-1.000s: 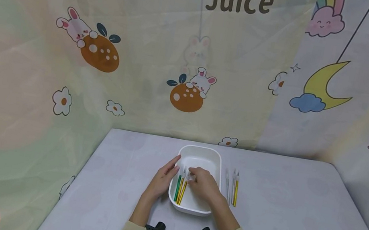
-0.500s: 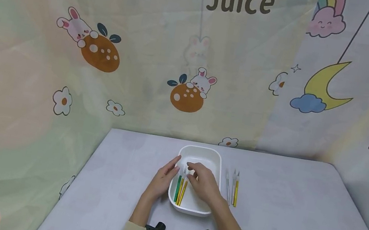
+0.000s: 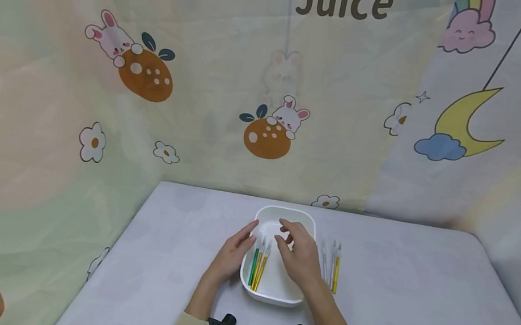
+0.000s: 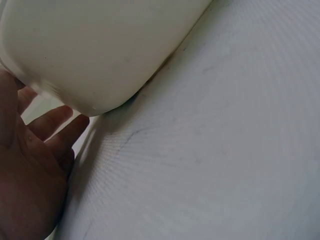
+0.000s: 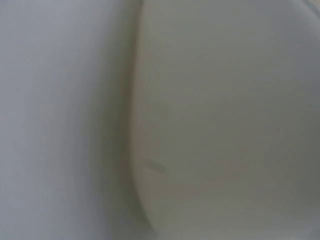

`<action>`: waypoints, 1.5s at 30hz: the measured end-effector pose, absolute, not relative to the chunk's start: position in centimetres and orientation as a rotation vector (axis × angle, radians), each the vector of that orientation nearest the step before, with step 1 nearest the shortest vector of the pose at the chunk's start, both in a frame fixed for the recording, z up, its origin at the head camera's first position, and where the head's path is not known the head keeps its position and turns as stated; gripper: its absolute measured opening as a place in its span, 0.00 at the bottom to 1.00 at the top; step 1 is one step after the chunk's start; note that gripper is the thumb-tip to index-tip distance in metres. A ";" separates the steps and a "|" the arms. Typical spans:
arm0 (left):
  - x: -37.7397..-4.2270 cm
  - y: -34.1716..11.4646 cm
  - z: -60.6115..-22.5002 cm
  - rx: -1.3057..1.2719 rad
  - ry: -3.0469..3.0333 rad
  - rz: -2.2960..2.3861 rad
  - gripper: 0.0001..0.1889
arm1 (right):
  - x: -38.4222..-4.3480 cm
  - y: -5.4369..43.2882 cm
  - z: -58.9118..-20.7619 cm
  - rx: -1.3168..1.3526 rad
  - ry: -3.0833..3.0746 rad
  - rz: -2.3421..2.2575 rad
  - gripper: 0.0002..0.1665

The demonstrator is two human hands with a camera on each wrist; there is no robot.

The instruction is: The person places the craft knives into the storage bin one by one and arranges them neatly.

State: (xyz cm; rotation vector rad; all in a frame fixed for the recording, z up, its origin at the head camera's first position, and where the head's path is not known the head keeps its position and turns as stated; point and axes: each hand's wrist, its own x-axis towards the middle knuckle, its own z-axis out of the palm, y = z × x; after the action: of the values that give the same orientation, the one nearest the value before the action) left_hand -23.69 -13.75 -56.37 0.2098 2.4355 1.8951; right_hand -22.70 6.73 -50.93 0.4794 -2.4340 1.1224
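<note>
My left hand (image 3: 230,255) rests its fingertips against the left side of a white rectangular tray (image 3: 271,300). In the left wrist view, its loosely extended fingers (image 4: 52,122) lie by the outer wall of the tray (image 4: 100,55). Over the tray, my right hand (image 3: 300,256) has its thumb and index finger parted, with nothing seen between them. Inside at the left lie a green slim pen-like stick (image 3: 254,268) and two yellow ones (image 3: 262,269), each with a pale tip. Only the tray's wall (image 5: 220,120) fills the right wrist view; that hand is hidden there.
Right of the tray, several more slim sticks lie side by side on the pale table (image 3: 398,300), one yellow (image 3: 336,273) and the others silvery (image 3: 324,262). A printed cloth backdrop (image 3: 215,63) rises behind the table.
My right hand has let go of a yellow stick, which stays beside the others in the tray. It has since moved up and right, its fingers parting. The left hand keeps its place.
</note>
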 end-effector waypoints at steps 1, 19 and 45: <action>-23.7 -13.7 -56.4 0.213 2.439 1.891 0.25 | -22.7 7.1 -50.8 0.479 -2.414 1.118 0.24; -23.6 -13.5 -56.4 0.182 2.449 1.886 0.24 | -23.4 11.7 -49.8 0.339 -2.311 1.132 0.27; -23.6 -13.3 -56.5 0.143 2.468 1.862 0.24 | -24.0 15.8 -50.5 0.118 -2.488 1.118 0.30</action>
State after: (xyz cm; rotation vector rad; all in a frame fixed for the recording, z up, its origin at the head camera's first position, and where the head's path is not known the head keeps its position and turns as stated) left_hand -23.60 -13.33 -56.49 0.1433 2.4678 1.8619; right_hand -23.96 15.84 -50.50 0.1177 -2.4880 1.1176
